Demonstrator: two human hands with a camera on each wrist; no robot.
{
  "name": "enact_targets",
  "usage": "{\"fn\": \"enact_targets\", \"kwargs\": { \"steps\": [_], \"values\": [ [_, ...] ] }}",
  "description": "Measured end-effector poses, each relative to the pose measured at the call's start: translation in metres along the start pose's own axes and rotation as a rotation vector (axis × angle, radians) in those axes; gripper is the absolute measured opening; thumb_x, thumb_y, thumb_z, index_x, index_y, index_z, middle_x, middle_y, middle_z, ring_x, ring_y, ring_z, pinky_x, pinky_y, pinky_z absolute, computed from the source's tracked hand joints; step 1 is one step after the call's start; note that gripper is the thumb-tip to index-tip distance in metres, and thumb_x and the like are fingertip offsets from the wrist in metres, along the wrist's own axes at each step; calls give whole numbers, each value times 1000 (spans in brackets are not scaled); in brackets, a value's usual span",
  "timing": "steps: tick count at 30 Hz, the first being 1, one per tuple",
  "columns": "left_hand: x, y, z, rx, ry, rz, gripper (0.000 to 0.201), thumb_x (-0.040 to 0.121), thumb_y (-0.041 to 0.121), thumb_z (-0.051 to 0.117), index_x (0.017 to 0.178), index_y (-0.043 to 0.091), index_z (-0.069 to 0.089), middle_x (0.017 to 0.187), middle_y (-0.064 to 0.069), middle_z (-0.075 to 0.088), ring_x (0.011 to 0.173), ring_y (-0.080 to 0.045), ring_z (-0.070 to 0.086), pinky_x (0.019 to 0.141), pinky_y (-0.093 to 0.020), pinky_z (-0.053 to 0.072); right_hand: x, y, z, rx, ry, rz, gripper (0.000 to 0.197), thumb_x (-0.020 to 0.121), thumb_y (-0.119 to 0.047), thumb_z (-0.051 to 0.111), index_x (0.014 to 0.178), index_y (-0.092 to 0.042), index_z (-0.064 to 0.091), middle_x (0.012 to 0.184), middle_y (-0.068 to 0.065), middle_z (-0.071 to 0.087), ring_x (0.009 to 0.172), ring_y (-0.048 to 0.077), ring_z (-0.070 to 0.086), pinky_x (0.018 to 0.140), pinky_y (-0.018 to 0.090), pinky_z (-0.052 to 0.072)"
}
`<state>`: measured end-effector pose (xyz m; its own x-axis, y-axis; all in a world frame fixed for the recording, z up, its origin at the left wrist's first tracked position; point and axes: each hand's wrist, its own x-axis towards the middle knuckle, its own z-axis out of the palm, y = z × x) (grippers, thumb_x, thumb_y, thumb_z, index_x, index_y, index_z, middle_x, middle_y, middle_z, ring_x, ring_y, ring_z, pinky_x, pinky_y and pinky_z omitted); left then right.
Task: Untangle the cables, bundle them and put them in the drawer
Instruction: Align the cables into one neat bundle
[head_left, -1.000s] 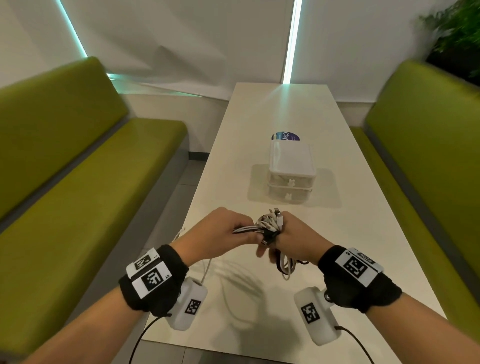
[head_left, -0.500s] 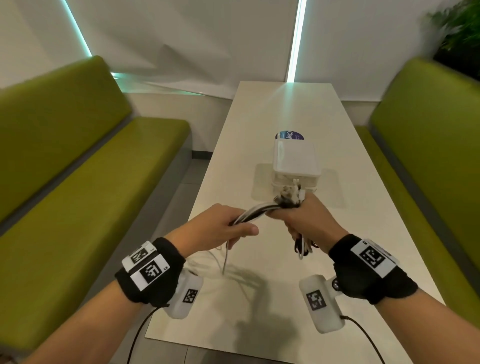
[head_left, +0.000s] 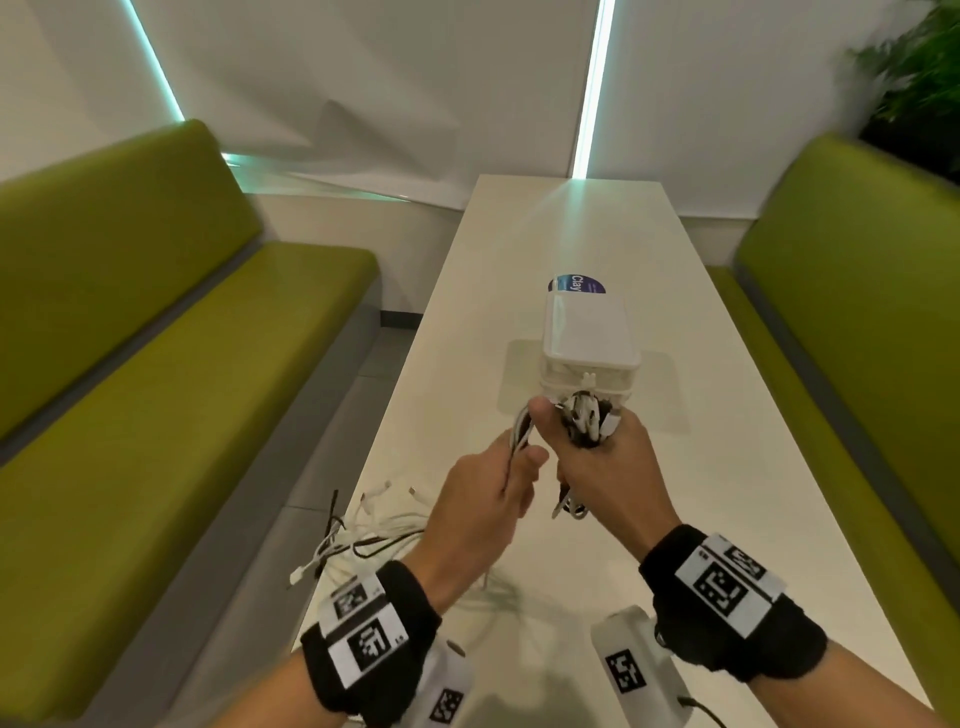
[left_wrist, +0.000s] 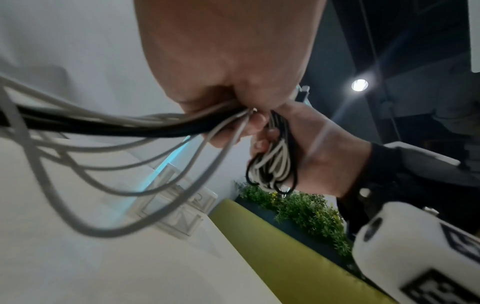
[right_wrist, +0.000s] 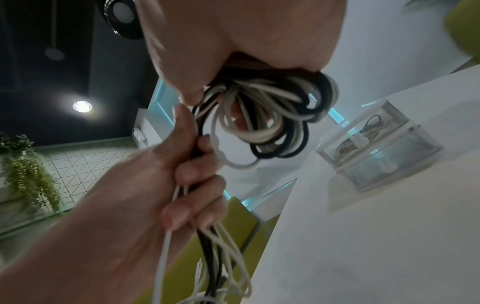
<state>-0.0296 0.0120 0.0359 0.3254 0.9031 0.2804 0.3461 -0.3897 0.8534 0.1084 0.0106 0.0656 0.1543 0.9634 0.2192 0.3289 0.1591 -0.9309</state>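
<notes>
My right hand (head_left: 597, 457) grips a coiled bundle of white and black cables (head_left: 589, 421), held above the table just in front of the small translucent drawer unit (head_left: 589, 343). The bundle's loops (right_wrist: 272, 115) hang below my fist. My left hand (head_left: 498, 493) grips the loose cable strands (head_left: 519, 441) right beside the bundle; those strands (left_wrist: 109, 127) trail down toward the table. The strands' free ends and plugs (head_left: 363, 535) lie in a loose tangle at the table's left edge. Both drawers look closed, with cables inside (right_wrist: 363, 133).
The long white table (head_left: 571, 234) runs away from me between two green benches (head_left: 130, 389) (head_left: 857, 312). A round blue sticker (head_left: 576, 285) lies behind the drawer unit. A plant (head_left: 919, 67) stands at the back right.
Both hands have lifted and moved forward toward the drawer unit with the cables. My left hand has come closer to the bundle, and the trailing ends now show at the table's left edge.
</notes>
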Motion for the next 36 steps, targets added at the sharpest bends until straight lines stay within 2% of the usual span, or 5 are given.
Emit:
{"fn": "enact_targets", "kwargs": {
  "steps": [6, 10, 14, 26, 36],
  "values": [
    [8, 10, 7, 271, -54, 48, 51, 99, 48, 22, 135, 18, 44, 59, 14, 50, 53, -4, 52, 50, -15, 31, -1, -8, 3, 247, -15, 98, 59, 64, -54, 78, 81, 1, 62, 65, 23, 62, 52, 36, 61, 43, 43, 51],
    [16, 10, 5, 771, -295, 149, 29, 100, 11, 36, 124, 9, 52, 112, -10, 59, 81, -33, 59, 62, -33, 26, 3, 0, 3, 178, -68, 158, 64, 53, -52, 86, 78, -1, 56, 68, 11, 65, 64, 26, 65, 50, 37, 52],
    [18, 15, 8, 979, -379, 160, 25, 82, 8, 37, 91, 7, 60, 70, -7, 62, 46, -26, 53, 45, -31, 14, 7, 6, 7, 297, 2, 251, 47, 69, -31, 85, 77, 3, 53, 63, 7, 57, 61, 22, 60, 54, 37, 51],
    [-2, 17, 14, 428, -58, 76, 52, 94, 22, 59, 138, 24, 31, 128, 4, 52, 87, -19, 64, 69, -28, 50, 15, 5, 5, 598, 191, 340, 26, 83, -21, 75, 96, 0, 68, 75, 16, 70, 67, 27, 68, 67, 40, 58],
    [-11, 8, -3, 448, -14, 45, 72, 85, 12, 50, 137, 45, 12, 82, 6, 58, 51, -11, 47, 55, -32, 38, 13, -3, 0, 810, 84, 276, 28, 74, -26, 73, 92, -10, 61, 49, 0, 44, 66, 30, 67, 68, 46, 57]
  ]
}}
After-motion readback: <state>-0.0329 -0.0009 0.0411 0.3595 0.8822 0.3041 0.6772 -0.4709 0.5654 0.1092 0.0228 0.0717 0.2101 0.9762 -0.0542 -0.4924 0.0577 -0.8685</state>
